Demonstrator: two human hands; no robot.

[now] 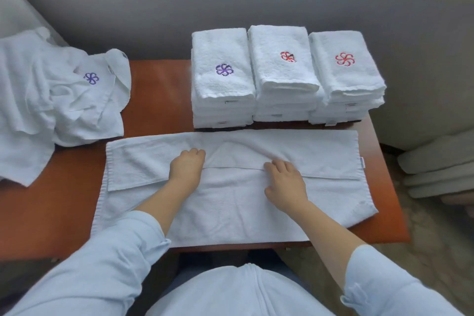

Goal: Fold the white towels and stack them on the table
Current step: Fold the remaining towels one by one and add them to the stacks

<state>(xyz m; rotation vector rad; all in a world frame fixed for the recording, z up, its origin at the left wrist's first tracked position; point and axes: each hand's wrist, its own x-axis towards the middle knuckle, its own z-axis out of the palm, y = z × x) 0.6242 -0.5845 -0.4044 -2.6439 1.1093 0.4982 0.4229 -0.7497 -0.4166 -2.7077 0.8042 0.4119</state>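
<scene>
**Towel one-third folded, both hands on the hem**

The towel (230, 208) lies flat on the near half of the desk (159, 100), its long axis running left to right across the person's body. Its far long side is turned toward the person as a flap (320, 154), and the flap's hem runs along that same axis through the middle of the cloth. The hem dips lower toward the desk's left end, so the fold is not quite square.

Both hands sit at the centre of the hem, a little apart. The left hand (187, 168) rests on the flap with its fingers curled under; whether they pinch cloth cannot be told. The right hand (286, 187) lies across the hem with fingers spread and relaxed, pressing down and gripping nothing.

The uncovered strip of towel lies toward the desk's near edge, on the wrist side of both hands and equally close to each. The next fold probably brings that strip up over the flap, so the hands would have to reach back for the near edge.

The cloth is plain white terry, lightly wrinkled, with a small label at its right end. At the desk's far right stand three stacks of folded towels (282, 72) with purple and red emblems. A heap of unfolded towels (51, 100) drapes over the desk's left end, so the task looks well along but unfinished
</scene>
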